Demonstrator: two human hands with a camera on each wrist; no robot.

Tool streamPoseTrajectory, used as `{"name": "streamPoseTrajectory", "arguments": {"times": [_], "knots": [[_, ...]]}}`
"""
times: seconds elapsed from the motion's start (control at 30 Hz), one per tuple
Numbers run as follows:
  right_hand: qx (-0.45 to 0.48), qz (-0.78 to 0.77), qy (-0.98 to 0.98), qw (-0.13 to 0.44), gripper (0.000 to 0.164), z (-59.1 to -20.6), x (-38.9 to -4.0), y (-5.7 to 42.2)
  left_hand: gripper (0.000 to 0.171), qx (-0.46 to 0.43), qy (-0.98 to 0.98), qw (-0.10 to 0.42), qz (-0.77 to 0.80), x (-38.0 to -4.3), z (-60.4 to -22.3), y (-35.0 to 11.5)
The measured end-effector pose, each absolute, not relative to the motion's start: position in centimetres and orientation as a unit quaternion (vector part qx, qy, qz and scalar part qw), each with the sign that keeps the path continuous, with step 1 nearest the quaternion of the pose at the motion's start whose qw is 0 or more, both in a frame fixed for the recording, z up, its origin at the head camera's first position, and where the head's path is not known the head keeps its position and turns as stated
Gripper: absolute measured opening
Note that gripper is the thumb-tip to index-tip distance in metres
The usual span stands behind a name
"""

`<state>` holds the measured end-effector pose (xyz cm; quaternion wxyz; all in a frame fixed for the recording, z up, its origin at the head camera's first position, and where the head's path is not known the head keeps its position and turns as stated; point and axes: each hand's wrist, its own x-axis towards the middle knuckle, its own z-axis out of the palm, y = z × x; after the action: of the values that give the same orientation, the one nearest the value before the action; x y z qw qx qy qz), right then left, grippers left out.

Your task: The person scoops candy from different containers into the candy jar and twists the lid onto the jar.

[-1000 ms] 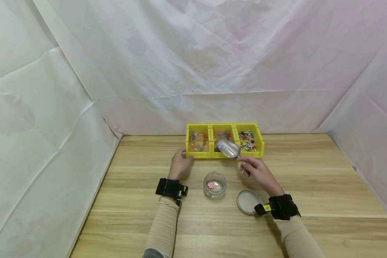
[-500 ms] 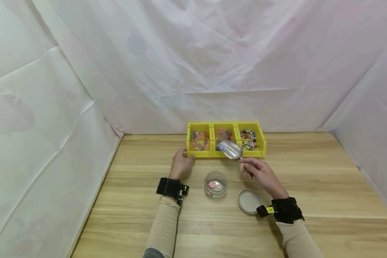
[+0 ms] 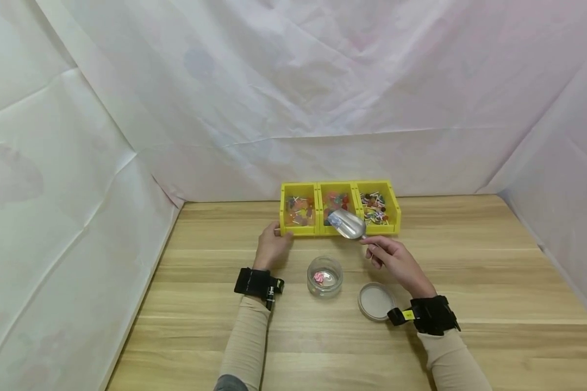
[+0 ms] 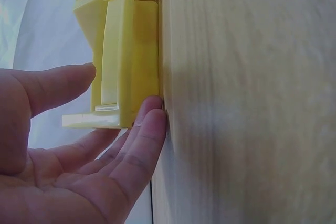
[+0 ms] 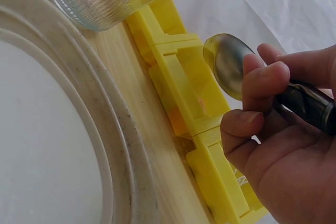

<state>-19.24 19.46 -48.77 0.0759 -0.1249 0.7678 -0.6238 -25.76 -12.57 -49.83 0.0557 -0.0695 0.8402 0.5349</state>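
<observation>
My right hand [image 3: 396, 263] grips the handle of a metal scoop [image 3: 351, 226], thumb and fingers curled round it. The scoop is held over the front of the middle yellow bin [image 3: 329, 230]; a small bluish-white piece shows near its tip. In the right wrist view, the scoop's rounded back [image 5: 228, 66] faces the camera. My left hand [image 3: 271, 247] holds the front corner of the left yellow bin [image 3: 299, 232]. In the left wrist view, its thumb touches one side of the bin [image 4: 113, 51] and its fingers lie against another.
Several small colourful candies fill the bins, including the right bin [image 3: 390, 229]. Nearer me stands an uncapped glass jar [image 3: 325, 288] with a pink-and-white swirl candy [image 3: 319, 277] inside. A round lid [image 3: 376, 302] lies right of the jar on the wooden table [image 3: 191, 304]. White cloth [image 3: 254, 108] hangs behind.
The head view shifts slightly. Both hands, the scoop, the bins and the jar keep nearly the same places relative to each other.
</observation>
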Motion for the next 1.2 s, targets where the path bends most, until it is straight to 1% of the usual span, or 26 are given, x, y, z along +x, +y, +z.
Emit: {"name": "streamPoseTrajectory", "arguments": {"times": [0.17, 0.27, 0.37, 0.57, 0.87, 1.2], "knots": [[-0.125, -0.624, 0.767, 0.08, 0.03, -48.6, -19.1, 19.4, 0.036, -0.067, 0.84, 0.06, 0.535, -25.6, -49.7, -12.8], [-0.125, -0.627, 0.764, 0.084, 0.029, -48.7, -19.2, 19.5, 0.039, -0.071, 0.84, 0.066, 0.534, -25.2, -49.8, -13.1], [-0.129, -0.632, 0.759, 0.083, 0.029, -48.7, -19.1, 19.5, 0.043, -0.071, 0.845, 0.061, 0.526, -24.7, -49.9, -13.4], [-0.129, -0.636, 0.756, 0.086, 0.028, -48.6, -19.0, 19.6, 0.045, -0.086, 0.847, 0.061, 0.521, -24.1, -49.8, -13.8], [-0.135, -0.633, 0.757, 0.09, 0.029, -48.4, -18.8, 19.6, 0.039, -0.081, 0.854, 0.061, 0.51, -23.5, -49.7, -14.1], [-0.138, -0.633, 0.756, 0.093, 0.029, -48.4, -18.7, 19.5, 0.037, -0.064, 0.857, 0.074, 0.507, -22.0, -49.3, -14.5]]}}
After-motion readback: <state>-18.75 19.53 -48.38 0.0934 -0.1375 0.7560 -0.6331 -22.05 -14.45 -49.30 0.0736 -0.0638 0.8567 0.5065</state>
